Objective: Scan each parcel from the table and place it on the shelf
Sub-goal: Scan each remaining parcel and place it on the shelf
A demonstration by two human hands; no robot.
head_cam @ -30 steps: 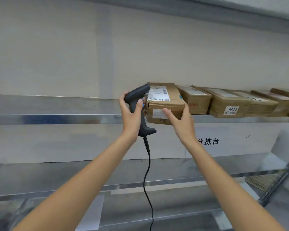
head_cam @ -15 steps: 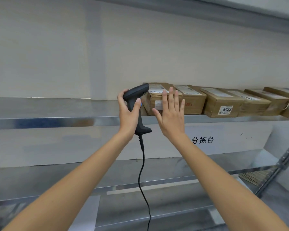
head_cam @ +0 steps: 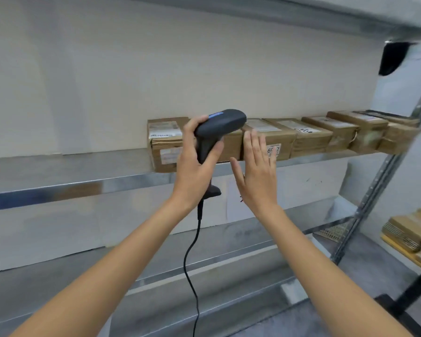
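The parcel [head_cam: 167, 144] I am dealing with sits at the left end of the row on the metal shelf [head_cam: 66, 176], its front face hanging a little past the shelf lip, and beside it the other cardboard parcels [head_cam: 309, 137] run off to the right. My right hand [head_cam: 258, 176] is in front of that row with fingers straight and spread, holding nothing; I cannot quite tell whether the fingertips touch the next box or hover just off it, as the frame is blurred there. My left hand [head_cam: 195, 164] is wrapped round the grip of the barcode scanner [head_cam: 216, 132], its head pointing right across the boxes and its black cable [head_cam: 192, 259] hanging down between my arms.

The risk I see is the overhang: a brush from the scanner or a tug of the cable as I turn away could pull that end parcel off the edge. The smooth steel gives cardboard little to hold on to.

The shelving is bare, shiny metal on a perforated upright [head_cam: 384, 171], with a lower shelf [head_cam: 253, 234] beneath and a pale wall [head_cam: 156, 69] behind. More flat brown packets [head_cam: 408, 229] are stacked at the far right.
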